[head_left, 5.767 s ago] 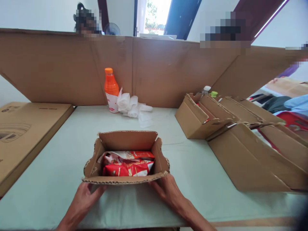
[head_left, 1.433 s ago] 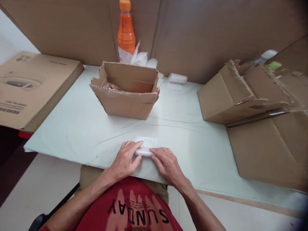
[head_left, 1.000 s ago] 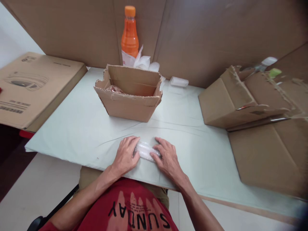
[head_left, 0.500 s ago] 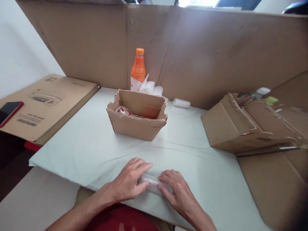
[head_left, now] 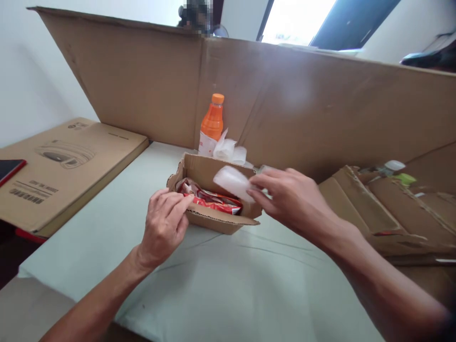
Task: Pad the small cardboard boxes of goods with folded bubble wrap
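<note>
A small open cardboard box [head_left: 213, 221] stands on the pale tabletop [head_left: 228, 289], holding red and white snack packets [head_left: 210, 200]. My right hand [head_left: 290, 199] pinches a rolled clear plastic pouch [head_left: 232, 182] and holds it over the box's opening. My left hand [head_left: 164, 225] hovers at the box's near-left corner, its fingers curled and nothing in them.
An orange drink bottle [head_left: 212, 124] and crumpled white plastic bags [head_left: 230, 150] stand behind the box against a tall cardboard screen [head_left: 302, 104]. A large flat carton [head_left: 67, 166] with a phone [head_left: 9, 168] lies at the left. Torn cardboard boxes [head_left: 392, 213] lie at the right.
Both hands were rolling the plastic pouch on the table near its front edge. My right hand has since lifted it over the box, and my left hand has let go.
</note>
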### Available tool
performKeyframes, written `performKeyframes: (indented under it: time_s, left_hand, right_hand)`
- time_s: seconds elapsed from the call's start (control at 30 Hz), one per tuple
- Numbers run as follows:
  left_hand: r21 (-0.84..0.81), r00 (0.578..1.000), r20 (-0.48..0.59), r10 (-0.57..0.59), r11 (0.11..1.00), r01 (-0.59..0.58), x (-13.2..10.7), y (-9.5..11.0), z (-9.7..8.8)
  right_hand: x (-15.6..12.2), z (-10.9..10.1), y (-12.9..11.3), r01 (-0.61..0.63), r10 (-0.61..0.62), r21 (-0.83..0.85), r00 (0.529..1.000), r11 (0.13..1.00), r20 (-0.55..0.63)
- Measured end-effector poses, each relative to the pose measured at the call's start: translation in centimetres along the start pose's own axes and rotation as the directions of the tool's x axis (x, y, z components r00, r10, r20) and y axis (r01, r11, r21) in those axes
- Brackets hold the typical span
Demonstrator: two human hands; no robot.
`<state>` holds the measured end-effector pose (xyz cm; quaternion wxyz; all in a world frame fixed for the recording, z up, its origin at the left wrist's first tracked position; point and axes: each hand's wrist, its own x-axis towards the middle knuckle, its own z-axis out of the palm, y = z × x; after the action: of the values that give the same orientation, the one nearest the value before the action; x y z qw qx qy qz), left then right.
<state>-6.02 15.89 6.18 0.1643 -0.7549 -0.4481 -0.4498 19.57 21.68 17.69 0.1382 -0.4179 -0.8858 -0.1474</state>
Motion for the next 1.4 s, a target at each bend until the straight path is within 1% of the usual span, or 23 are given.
performKeyframes:
  time_s: [0.03,0.1,0.17,0.23,0.3,0.37,0.43,0.47,0.5,0.53,0.6,0.63,0.67,0.7,0.77,0.8,0.83,0.93,1.03,1.13,1.23,1.33,1.4]
  left_hand:
    - [-0.007,1.000,0.001,-0.008,1.000,0.008,-0.1,0.1,0.0]
    - [-0.019,1.000,0.009,-0.010,1.000,0.010,-0.1,0.1,-0.2]
    - [-0.034,1.000,0.026,0.007,0.999,-0.006,0.0,-0.2,-0.3]
    - [-0.052,0.999,0.045,0.025,0.998,-0.022,0.2,-0.5,-0.3]
    - [-0.068,0.998,0.053,0.035,0.997,-0.031,0.3,-0.7,-0.2]
    - [-0.080,0.999,0.038,0.036,0.996,-0.033,0.3,-0.7,-0.1]
    - [-0.084,1.000,0.000,0.016,0.996,-0.016,0.2,-0.7,-0.3]
    - [-0.083,1.000,-0.029,-0.005,0.997,0.003,0.1,-0.7,-0.5]
    - [-0.084,0.998,-0.059,-0.038,0.996,0.033,-0.1,-0.8,-0.8]
    - [-0.090,0.993,-0.083,-0.084,0.993,0.076,-0.5,-1.0,-1.1]
    - [-0.125,0.973,-0.085,-0.216,0.971,0.205,-1.5,-1.6,-1.6]
    - [-0.153,0.951,-0.050,-0.305,0.943,0.295,-2.2,-1.9,-1.7]
    - [-0.184,0.915,0.010,-0.403,0.899,0.397,-2.9,-2.3,-1.8]
    - [-0.216,0.865,0.084,-0.494,0.839,0.500,-3.7,-2.7,-1.7]
    - [-0.289,0.748,0.230,-0.623,0.690,0.664,-5.1,-3.5,-1.2]
    - [-0.328,0.699,0.286,-0.655,0.618,0.714,-5.7,-3.8,-0.7]
    - [-0.373,0.667,0.324,-0.670,0.558,0.741,-6.0,-4.2,-0.1]
    - [-0.521,0.635,0.417,-0.650,0.401,0.753,-6.0,-5.0,2.1]
    - [-0.601,0.615,0.470,-0.633,0.281,0.748,-4.5,-4.9,4.0]
    - [-0.596,0.595,0.459,-0.660,0.267,0.757,-3.3,-2.6,5.1]
    - [-0.584,0.637,0.473,-0.608,0.325,0.744,-3.9,1.5,5.2]
    - [-0.556,0.679,0.488,-0.548,0.405,0.726,-7.0,5.2,3.9]
    - [-0.508,0.676,0.477,-0.562,0.452,0.734,-10.1,6.3,2.1]
  right_hand:
    - [2.0,1.2,-0.1,0.023,-0.016,-0.063,0.993,0.998,0.116]
    - [5.2,3.7,-0.6,0.045,0.001,-0.137,0.948,0.990,0.319]
    - [7.3,6.0,-1.6,0.052,0.015,-0.143,0.903,0.988,0.430]
    - [8.6,7.7,-2.5,0.082,-0.022,-0.105,0.877,0.991,0.481]
    - [9.2,8.6,-3.3,0.100,-0.049,-0.077,0.864,0.992,0.501]
    - [9.4,8.5,-3.6,0.104,-0.055,-0.065,0.852,0.992,0.520]
    - [8.9,7.3,-3.3,0.103,-0.051,-0.065,0.839,0.993,0.542]
    - [8.4,6.4,-2.8,0.096,-0.043,-0.070,0.843,0.993,0.536]
    - [7.4,5.3,-2.1,0.076,-0.028,-0.077,0.866,0.994,0.499]
    - [6.2,4.2,-1.2,0.036,0.000,-0.079,0.910,0.996,0.415]
    - [2.5,2.3,0.9,-0.104,0.107,-0.035,0.986,0.994,0.127]
    - [0.2,1.7,1.8,-0.192,0.193,0.032,0.980,0.981,-0.040]
    - [-2.1,1.5,2.6,-0.272,0.287,0.116,0.948,0.955,-0.137]
    - [-4.5,1.8,3.0,-0.342,0.377,0.207,0.911,0.917,-0.166]
    - [-8.5,3.6,2.6,-0.425,0.479,0.378,0.876,0.822,-0.056]
    - [-9.9,5.0,1.8,-0.455,0.496,0.447,0.868,0.770,0.029]
    - [-10.8,6.6,0.6,-0.480,0.499,0.503,0.860,0.719,0.107]
    - [-10.3,11.1,-3.2,-0.513,0.506,0.625,0.837,0.589,0.210]
    - [-8.2,13.2,-4.5,-0.518,0.557,0.692,0.807,0.504,0.199]
    - [-9.2,12.8,-2.8,-0.544,0.608,0.703,0.769,0.458,0.199]
    - [-13.8,11.6,-0.8,-0.593,0.665,0.683,0.717,0.425,0.209]
    - [-18.4,10.5,-0.7,-0.635,0.696,0.653,0.682,0.412,0.224]
    - [-19.4,10.4,-1.9,-0.628,0.668,0.654,0.703,0.422,0.244]
